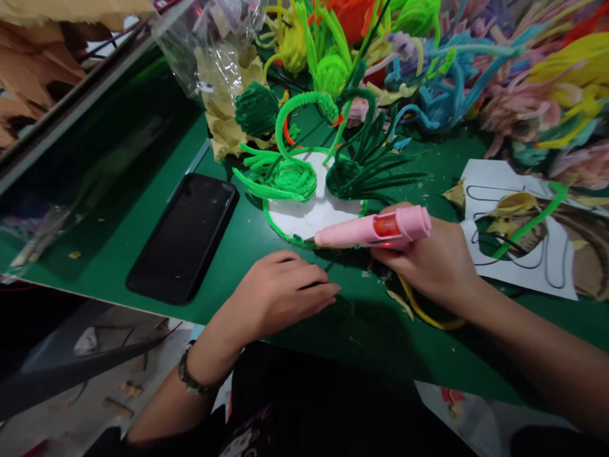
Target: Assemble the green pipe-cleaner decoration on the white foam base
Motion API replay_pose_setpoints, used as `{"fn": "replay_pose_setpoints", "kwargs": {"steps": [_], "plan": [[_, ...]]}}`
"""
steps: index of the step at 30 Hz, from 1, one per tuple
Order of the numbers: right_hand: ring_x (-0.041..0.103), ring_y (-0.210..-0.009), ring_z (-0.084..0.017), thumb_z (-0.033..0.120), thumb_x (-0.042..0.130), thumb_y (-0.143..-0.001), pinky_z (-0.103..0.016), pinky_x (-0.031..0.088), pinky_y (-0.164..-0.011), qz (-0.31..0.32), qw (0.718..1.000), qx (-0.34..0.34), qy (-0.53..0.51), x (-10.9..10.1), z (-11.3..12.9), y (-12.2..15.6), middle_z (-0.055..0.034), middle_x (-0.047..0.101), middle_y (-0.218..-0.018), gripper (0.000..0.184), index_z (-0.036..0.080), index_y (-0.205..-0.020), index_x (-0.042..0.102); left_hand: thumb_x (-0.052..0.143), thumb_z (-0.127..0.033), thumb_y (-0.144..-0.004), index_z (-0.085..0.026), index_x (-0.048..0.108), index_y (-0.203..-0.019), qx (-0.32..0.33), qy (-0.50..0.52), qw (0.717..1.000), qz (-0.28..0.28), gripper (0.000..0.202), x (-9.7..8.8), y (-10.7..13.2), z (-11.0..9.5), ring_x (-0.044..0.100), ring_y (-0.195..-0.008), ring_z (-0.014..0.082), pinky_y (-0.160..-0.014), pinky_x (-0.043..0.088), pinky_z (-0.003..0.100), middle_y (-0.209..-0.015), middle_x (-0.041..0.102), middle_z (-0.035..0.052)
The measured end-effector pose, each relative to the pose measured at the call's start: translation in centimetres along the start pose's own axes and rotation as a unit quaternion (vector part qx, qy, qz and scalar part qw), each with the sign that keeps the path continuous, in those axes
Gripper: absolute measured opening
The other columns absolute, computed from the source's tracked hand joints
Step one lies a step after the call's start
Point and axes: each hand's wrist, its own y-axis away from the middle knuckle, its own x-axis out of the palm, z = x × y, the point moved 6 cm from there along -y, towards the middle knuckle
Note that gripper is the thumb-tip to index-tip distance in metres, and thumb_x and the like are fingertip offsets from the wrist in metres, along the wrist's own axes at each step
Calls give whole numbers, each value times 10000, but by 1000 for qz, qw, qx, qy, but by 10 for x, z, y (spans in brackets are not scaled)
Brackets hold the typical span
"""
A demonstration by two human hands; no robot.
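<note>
My right hand (440,254) grips a pink glue gun (352,230), a red light glowing on its side. The gun's tip meets the near rim of a white oval base (297,219) edged with green pipe cleaner. On that base stand two swan-like pipe-cleaner figures: a bright green one (290,178) on the left and a dark green one (345,178) on the right, their curved necks facing each other. My left hand (290,292) rests on the table just in front of the base, fingers loosely stretched out, holding nothing.
A black phone (183,238) lies left of the base on the green table (228,247). Bundles of coloured pipe cleaners (457,82) crowd the back. Cut white paper (537,266) lies at right. A yellow cord (428,317) runs beneath my right wrist. Clear plastic (204,44) sits back left.
</note>
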Motion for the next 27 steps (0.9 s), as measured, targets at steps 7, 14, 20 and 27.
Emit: {"fn": "replay_pose_setpoints", "kwargs": {"steps": [7,14,20,27], "plan": [[619,-613,-194,238,527,-673,-257,400,-472,0,1000,-22,6,4,4,0,-32,661,-727,224,185,-884,580,454,-252,-829,-246,626,-790,-2,-23,1000,2,177,0,-1,0,540,-575,70,-587,388,217,-666,637,-79],[596,-568,-193,282,517,-680,-269,371,-452,17,1000,11,22,2,2,-1,-33,660,-713,221,196,-872,588,445,-252,-832,-241,621,-781,-1,-38,999,5,183,1,-1,1,542,-573,74,-573,383,225,-664,631,-73],[601,-594,-215,307,502,-716,-273,328,-423,25,999,7,41,-2,3,-1,-50,657,-718,197,206,-867,577,442,-253,-827,-215,601,-710,-12,-59,998,0,201,-1,0,2,547,-558,82,-560,393,229,-624,613,-59],[591,-592,-228,342,502,-732,-272,277,-411,20,997,11,77,-5,-3,-1,-66,637,-692,186,202,-835,569,423,-245,-826,-205,586,-682,-12,-56,998,0,222,-2,-1,2,532,-527,84,-548,400,227,-568,583,-48]]}}
